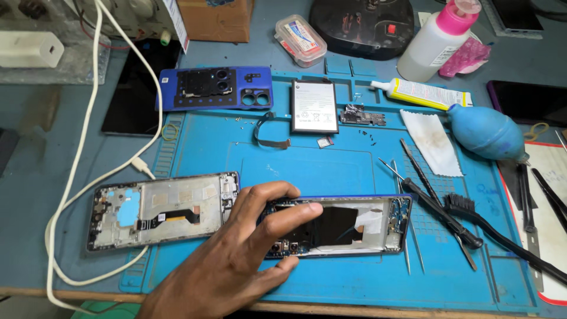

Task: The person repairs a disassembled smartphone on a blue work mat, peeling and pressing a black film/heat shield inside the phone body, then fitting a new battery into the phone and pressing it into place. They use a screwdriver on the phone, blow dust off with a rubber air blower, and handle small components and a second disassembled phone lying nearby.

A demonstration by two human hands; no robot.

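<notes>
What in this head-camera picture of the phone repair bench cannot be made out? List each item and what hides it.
1. Head view: left end of the opened blue phone frame, covered by the left hand.
2. Right hand: outside the picture.
3. Hand's grip: fingers touch the frame; a firm hold cannot be told.
4. Loose screws on the blue mat: too small to count.
5. Dark phone: cut by the right edge.

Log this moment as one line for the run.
left hand: gripping opened phone frame at its near end | right hand: out of view | second phone frame: alongside, untouched | surface: blue repair mat
</notes>
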